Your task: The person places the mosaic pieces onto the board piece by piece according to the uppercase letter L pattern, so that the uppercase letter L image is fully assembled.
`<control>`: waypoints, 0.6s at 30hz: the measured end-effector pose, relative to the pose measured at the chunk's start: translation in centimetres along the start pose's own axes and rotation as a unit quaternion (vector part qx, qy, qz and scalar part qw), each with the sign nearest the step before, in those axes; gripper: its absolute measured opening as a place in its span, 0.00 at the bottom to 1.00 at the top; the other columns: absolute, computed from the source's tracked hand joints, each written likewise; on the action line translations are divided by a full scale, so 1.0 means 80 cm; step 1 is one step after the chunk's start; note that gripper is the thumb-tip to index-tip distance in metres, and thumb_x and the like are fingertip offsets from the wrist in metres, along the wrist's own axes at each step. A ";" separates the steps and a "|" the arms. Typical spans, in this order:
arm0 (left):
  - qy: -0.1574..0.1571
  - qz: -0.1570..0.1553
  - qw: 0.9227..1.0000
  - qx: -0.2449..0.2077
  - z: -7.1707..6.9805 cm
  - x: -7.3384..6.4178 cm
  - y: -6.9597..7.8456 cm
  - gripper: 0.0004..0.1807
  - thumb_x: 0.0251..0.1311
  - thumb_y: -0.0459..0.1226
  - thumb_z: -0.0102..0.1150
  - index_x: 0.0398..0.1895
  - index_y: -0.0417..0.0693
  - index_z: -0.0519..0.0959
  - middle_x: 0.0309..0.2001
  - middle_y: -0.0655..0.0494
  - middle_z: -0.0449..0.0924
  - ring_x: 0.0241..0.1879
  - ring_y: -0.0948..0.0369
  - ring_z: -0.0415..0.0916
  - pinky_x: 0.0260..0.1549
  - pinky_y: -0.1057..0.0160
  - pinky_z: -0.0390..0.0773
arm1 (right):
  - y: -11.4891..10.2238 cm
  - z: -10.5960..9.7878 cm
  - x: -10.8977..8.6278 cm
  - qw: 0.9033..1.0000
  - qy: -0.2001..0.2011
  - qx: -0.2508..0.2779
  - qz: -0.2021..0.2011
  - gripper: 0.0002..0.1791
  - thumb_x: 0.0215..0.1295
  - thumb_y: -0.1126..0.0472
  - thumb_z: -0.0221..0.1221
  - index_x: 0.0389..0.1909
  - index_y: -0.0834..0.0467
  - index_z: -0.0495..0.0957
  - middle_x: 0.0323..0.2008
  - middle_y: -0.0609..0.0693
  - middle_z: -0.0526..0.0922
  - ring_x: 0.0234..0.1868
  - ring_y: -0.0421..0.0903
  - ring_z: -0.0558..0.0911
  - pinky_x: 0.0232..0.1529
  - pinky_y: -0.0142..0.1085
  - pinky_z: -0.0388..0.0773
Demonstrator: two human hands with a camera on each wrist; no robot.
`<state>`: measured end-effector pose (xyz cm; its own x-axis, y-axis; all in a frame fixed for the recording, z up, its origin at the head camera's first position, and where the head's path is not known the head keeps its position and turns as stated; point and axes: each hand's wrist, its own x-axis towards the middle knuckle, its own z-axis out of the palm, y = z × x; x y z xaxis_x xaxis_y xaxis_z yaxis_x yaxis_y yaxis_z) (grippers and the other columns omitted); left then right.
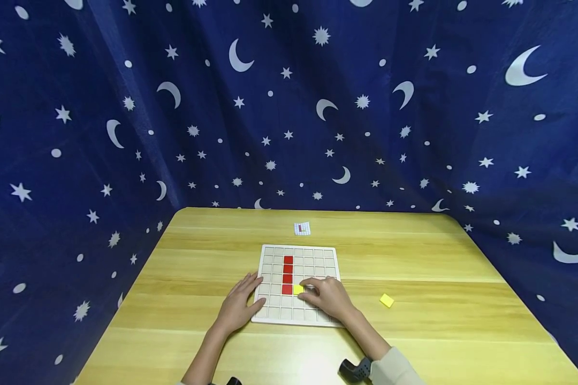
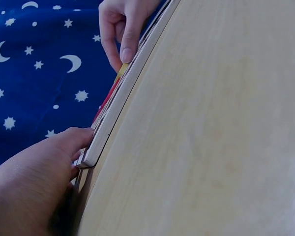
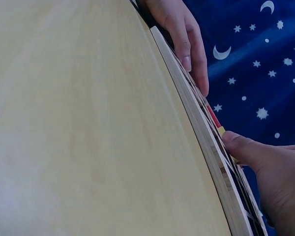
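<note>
A white grid board (image 1: 294, 315) lies on the table with several red tiles (image 1: 288, 269) in one column. Beside the lowest red one sits a yellow tile (image 1: 297, 289), at the right of that column. My right hand (image 1: 329, 298) pinches this yellow tile between thumb and fingers, close over the board; the right wrist view shows the thumb (image 3: 236, 140) at its edge. Along the board's left edge rests my left hand (image 1: 238, 305), fingers extended and thumb apart. In the left wrist view its thumb (image 2: 78, 137) touches the board's rim near a corner.
Another yellow tile (image 1: 387, 300) lies on the wooden table (image 1: 438, 310), right of the board. A small printed card (image 1: 302, 229) with a grid pattern is behind the board. A blue curtain (image 1: 289, 107) with stars and moons hangs around the table.
</note>
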<state>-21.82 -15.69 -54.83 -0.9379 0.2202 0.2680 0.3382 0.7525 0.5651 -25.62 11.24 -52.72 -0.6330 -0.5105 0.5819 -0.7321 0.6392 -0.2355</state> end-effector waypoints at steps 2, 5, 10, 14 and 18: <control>0.000 0.000 1.000 0.000 0.000 -0.001 0.000 0.30 0.58 0.49 0.57 0.63 0.49 0.68 0.66 0.53 0.61 0.67 0.54 0.52 0.65 0.51 0.52 | 0.000 0.000 -0.001 1.000 -0.004 -0.006 0.003 0.15 0.47 0.47 0.68 0.35 0.50 0.84 0.10 0.31 0.58 0.13 0.28 0.53 0.18 0.28 0.65; 0.003 0.004 1.000 0.001 0.001 -0.002 0.000 0.30 0.58 0.49 0.58 0.63 0.49 0.69 0.66 0.52 0.61 0.67 0.53 0.53 0.64 0.50 0.53 | 0.000 -0.001 -0.003 1.000 -0.006 -0.011 0.006 0.18 0.47 0.47 0.68 0.37 0.51 0.83 0.10 0.31 0.58 0.13 0.28 0.53 0.16 0.27 0.63; 0.009 0.011 1.000 0.002 0.002 -0.003 0.001 0.30 0.58 0.49 0.58 0.62 0.47 0.69 0.66 0.51 0.62 0.66 0.51 0.54 0.63 0.48 0.55 | 0.001 -0.010 -0.009 1.000 -0.008 -0.010 0.014 0.20 0.46 0.45 0.68 0.39 0.50 0.83 0.10 0.30 0.54 0.14 0.29 0.50 0.15 0.26 0.58; 0.003 0.003 1.000 0.002 0.002 -0.002 0.000 0.30 0.58 0.49 0.57 0.63 0.48 0.69 0.66 0.52 0.61 0.67 0.53 0.53 0.64 0.50 0.53 | 0.006 -0.026 -0.022 1.000 -0.010 0.000 0.025 0.20 0.46 0.45 0.68 0.40 0.50 0.83 0.11 0.29 0.51 0.15 0.28 0.49 0.15 0.25 0.55; 0.004 0.005 1.000 0.002 0.001 -0.001 -0.001 0.30 0.59 0.50 0.57 0.63 0.48 0.69 0.66 0.52 0.61 0.67 0.52 0.53 0.64 0.50 0.53 | 0.017 -0.043 -0.044 0.999 -0.010 0.008 0.042 0.19 0.47 0.47 0.68 0.41 0.49 0.83 0.12 0.29 0.50 0.15 0.27 0.48 0.15 0.23 0.52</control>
<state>-21.77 -15.72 -54.95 -0.9336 0.2240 0.2796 0.3479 0.7526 0.5591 -23.49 15.89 -52.40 -0.6975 -0.4669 0.5436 -0.6797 0.6714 -0.2953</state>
